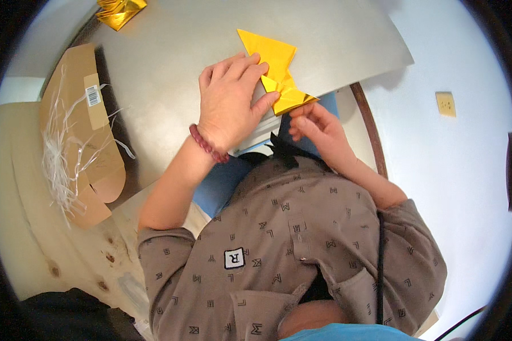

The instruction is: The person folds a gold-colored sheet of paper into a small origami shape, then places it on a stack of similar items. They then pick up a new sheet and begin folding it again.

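A shiny gold paper (276,54), folded into pointed flaps, lies at the near edge of the grey table. My left hand (230,96) rests palm down across its left side. The fingers are stretched out and pressed on the paper, and the thumb reaches onto the lower fold. At the right, my right hand (321,131) is closed, its thumb and forefinger pinching the paper's lower right corner. Its other fingers are curled underneath, partly hidden. A red beaded bracelet (207,144) circles my left wrist.
More folded gold paper (119,12) sits at the table's far left. Left of the grey tabletop (170,51) is an opened cardboard box (91,165) with white plastic strands (60,153) over it. A wall with an outlet (445,104) stands to the right. Dark cloth (68,315) lies lower left.
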